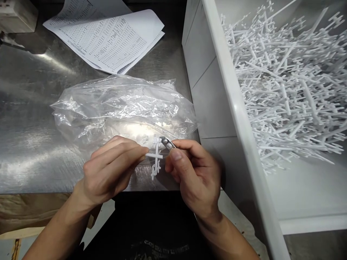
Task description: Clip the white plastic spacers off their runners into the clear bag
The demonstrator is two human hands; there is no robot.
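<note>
- look at the left hand (111, 169). holding what?
- pinching a little white plastic piece (156, 157) by its stem, with fingertips pressed shut. see it between both hands, over the near edge of the shiny metal table (24, 108), with small bumpy bits at both ends (a bit like a tiny tree).
- and in the right hand (197, 177)?
- gripping a small metal tool (168, 144), with thumb and fingers curled tight round it. pointing its tip at the top end of the white piece, just beside it. can't tell if touching.
- look past the hands now.
- see a crinkly clear bag (121, 108), spread out on the table. then, behind the bag, find bent papers (114, 36) with lots of tiny print.
- and over to the right?
- look in the big white bin (217, 97), beside the table. find a messy heap of thin white sticks (287, 83), all crossed and tangled.
</note>
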